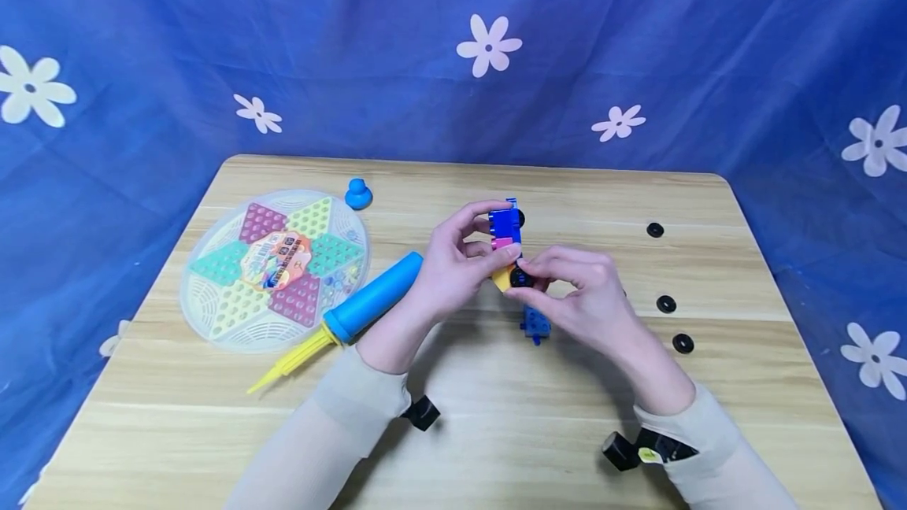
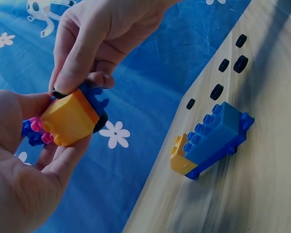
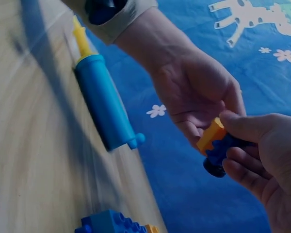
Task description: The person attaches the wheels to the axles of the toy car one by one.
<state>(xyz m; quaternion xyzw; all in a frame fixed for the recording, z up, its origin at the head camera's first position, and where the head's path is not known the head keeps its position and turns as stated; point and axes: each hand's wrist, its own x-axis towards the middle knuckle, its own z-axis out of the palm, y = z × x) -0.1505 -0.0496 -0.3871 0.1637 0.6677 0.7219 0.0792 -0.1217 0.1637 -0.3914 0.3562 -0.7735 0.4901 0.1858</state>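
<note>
My left hand [image 1: 457, 266] grips a small toy car built of bricks [image 1: 505, 222], raised over the table. Blue, pink and yellow bricks make up its body, and a yellow brick [image 2: 68, 119] faces the left wrist camera. With thumb and fingertips, my right hand [image 1: 591, 297] pinches a black wheel [image 1: 522, 278] at the car's near end, by the yellow brick. Another black wheel [image 3: 214, 168] shows on the car's other side. Below the hands, a second brick build [image 2: 216, 133], blue with a yellow brick at one end, rests on the table, partly hidden in the head view.
Several loose black wheels [image 1: 666, 304] lie on the table to the right. At the left are a round Chinese checkers board [image 1: 212, 297], a blue hand pump [image 1: 375, 297] with a yellow nozzle, and a small blue rubber duck [image 1: 358, 195]. A blue curtain [image 1: 397, 38] hangs behind.
</note>
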